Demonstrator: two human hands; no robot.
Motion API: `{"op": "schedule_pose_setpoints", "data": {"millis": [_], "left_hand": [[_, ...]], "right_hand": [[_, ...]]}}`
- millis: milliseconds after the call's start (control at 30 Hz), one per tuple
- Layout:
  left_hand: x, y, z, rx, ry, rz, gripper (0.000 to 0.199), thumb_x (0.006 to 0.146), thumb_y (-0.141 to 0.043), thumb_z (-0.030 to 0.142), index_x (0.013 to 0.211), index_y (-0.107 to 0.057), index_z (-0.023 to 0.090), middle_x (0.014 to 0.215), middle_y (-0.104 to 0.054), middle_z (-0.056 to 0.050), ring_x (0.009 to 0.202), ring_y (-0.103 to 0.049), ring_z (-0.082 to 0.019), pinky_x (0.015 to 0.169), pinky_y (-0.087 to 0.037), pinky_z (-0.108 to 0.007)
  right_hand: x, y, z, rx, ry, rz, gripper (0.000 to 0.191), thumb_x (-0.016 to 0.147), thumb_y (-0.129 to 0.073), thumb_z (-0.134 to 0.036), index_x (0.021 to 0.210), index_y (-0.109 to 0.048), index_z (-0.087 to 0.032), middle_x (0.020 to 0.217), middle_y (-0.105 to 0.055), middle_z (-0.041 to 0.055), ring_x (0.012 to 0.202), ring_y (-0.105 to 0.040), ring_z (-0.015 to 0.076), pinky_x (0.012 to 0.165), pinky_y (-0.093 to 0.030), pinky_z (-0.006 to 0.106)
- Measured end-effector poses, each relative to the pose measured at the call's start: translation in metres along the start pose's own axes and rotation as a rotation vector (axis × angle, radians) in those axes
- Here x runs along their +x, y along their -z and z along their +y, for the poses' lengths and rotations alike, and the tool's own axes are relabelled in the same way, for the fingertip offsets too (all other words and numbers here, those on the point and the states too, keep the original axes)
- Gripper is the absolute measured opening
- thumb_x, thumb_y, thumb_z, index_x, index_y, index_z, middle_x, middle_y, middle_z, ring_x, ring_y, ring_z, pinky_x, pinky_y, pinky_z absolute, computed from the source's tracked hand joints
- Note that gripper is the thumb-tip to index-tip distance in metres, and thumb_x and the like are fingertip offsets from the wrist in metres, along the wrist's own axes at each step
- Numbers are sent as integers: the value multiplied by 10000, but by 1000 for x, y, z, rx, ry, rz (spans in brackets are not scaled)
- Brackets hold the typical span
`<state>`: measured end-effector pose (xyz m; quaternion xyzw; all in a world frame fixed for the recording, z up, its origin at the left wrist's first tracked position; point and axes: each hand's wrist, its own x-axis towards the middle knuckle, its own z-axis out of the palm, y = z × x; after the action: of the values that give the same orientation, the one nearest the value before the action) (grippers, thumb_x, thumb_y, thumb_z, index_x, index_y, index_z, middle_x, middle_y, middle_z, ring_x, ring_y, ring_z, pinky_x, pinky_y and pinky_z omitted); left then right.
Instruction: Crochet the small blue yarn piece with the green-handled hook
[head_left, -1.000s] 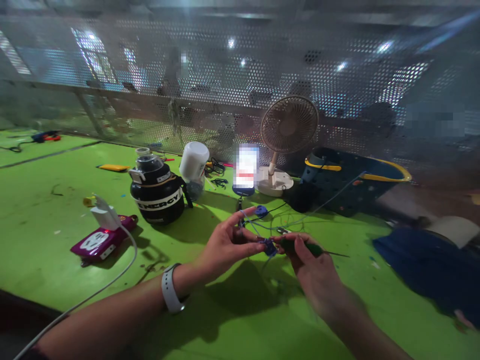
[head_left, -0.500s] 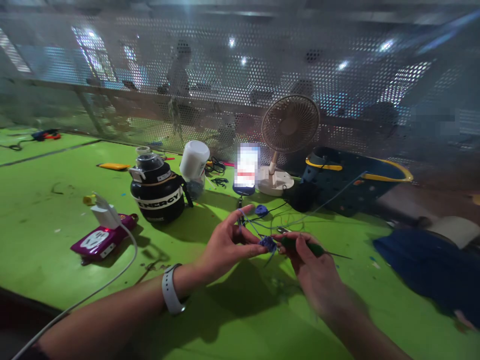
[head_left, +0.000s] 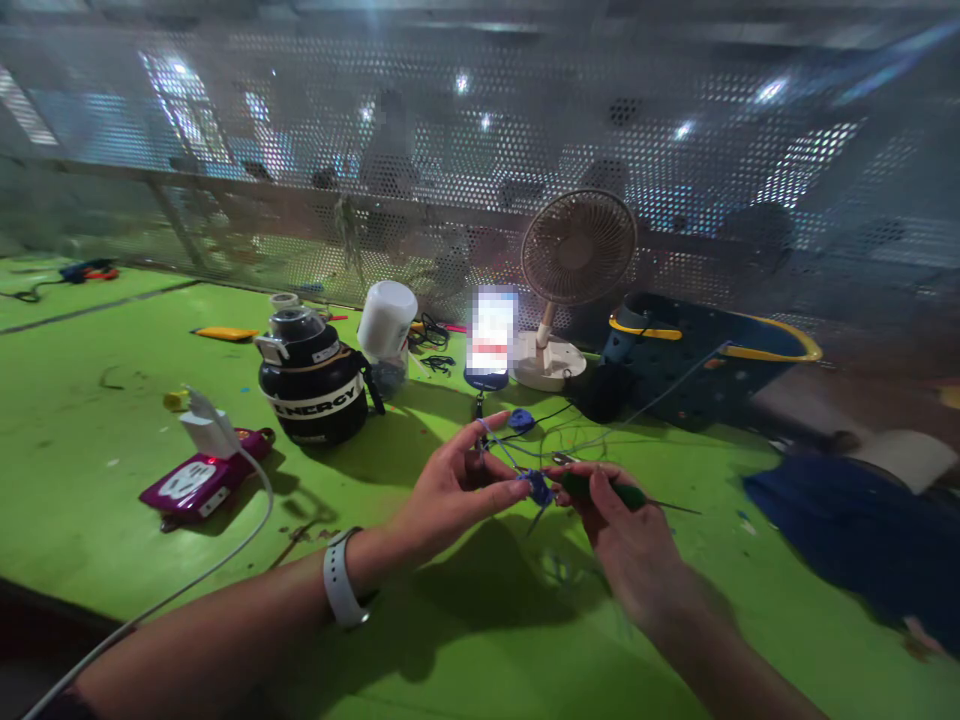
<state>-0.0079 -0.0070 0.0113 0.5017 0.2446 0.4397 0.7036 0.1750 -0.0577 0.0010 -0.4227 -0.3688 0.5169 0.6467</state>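
Between the thumb and fingers of my left hand (head_left: 454,485) is a small blue-purple crochet piece (head_left: 538,488). Blue yarn (head_left: 498,440) runs over the raised left index finger down to that piece. My right hand (head_left: 626,530) is closed round the green handle of a crochet hook (head_left: 628,494), whose tip end meets the piece. Where exactly the tip sits in the stitches is too small to tell. Just beyond my hands, a second small blue crochet piece (head_left: 520,420) lies on the green table (head_left: 420,650).
Behind my hands stand a lit phone (head_left: 491,335), a fan (head_left: 577,250) and a dark basket (head_left: 705,370) with yarn trailing from it. A black jug (head_left: 311,385) and a purple power strip (head_left: 199,485) are at left. Dark blue cloth (head_left: 855,540) lies at right.
The crochet piece has turned slightly in my left fingers. Both hands keep their grips in nearly the same place. Behind the perforated screen, a person's figure has shifted.
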Motion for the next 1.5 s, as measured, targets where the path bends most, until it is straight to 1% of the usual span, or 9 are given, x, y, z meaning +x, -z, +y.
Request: {"op": "schedule_pose_setpoints", "data": {"millis": [233,367,500,700,800,1000,1133,1300,1500], "left_hand": [[1,5,-5,-17,-19,-32,736,717,-806,142,1375,-476,177,789,-699,-12,695,-624,-97,650,-483,-216],[1,5,-5,-28,-1,-15,738,713,-807,132,1370,-474,174,793,-701,-13,714,-637,-109,665,-488,-230],[1,4,-4,-38,14,14,751,704,-809,119,1370,-468,172,787,-698,-6,730,-645,-113,682,-490,-231],[1,3,-3,-52,20,7,759,712,-802,113,1381,-445,160,783,-705,-12,718,-643,-104,668,-486,-222],[2,3,-3,-72,33,3,761,710,-803,103,1378,-443,158,777,-707,-9,705,-641,-97,659,-484,-211],[3,3,-4,-118,51,6,745,703,-800,69,1360,-458,149,781,-716,-12,713,-648,-89,690,-501,-202],[2,3,-4,-131,39,-10,762,689,-793,26,1362,-457,148,783,-726,-20,728,-658,-100,718,-520,-223],[2,2,-3,-131,33,-31,739,688,-788,20,1349,-484,153,763,-730,-19,705,-658,-101,706,-521,-225],[3,2,-1,-134,89,-19,743,675,-798,23,1341,-491,143,760,-723,-17,728,-669,-114,739,-523,-241]], "right_hand": [[-1,2,1,2,15,3,211,735,-802,-431,826,-758,-245,938,-765,28,892,-672,190,762,-527,316],[-2,4,1,-8,0,-11,193,765,-783,-411,851,-757,-241,969,-762,32,922,-666,191,781,-528,319],[-1,5,2,0,13,-19,155,797,-760,-378,862,-755,-238,962,-763,26,885,-666,172,761,-529,289],[0,5,1,-1,-3,-12,175,789,-764,-395,853,-757,-231,945,-766,25,841,-670,164,755,-542,280],[0,7,1,-12,-7,-21,208,775,-772,-418,853,-758,-226,952,-767,27,849,-671,164,756,-551,274],[1,8,2,1,6,-37,187,797,-757,-407,868,-756,-234,944,-768,4,857,-672,129,766,-552,222],[1,7,1,-10,12,-35,197,788,-763,-413,859,-758,-229,946,-767,10,838,-676,130,747,-556,221],[1,6,1,2,15,-30,194,777,-773,-408,847,-759,-228,929,-769,19,831,-679,139,759,-558,232],[1,8,1,-7,12,-33,178,801,-754,-393,874,-757,-232,949,-764,22,831,-670,142,765,-556,248]]}}
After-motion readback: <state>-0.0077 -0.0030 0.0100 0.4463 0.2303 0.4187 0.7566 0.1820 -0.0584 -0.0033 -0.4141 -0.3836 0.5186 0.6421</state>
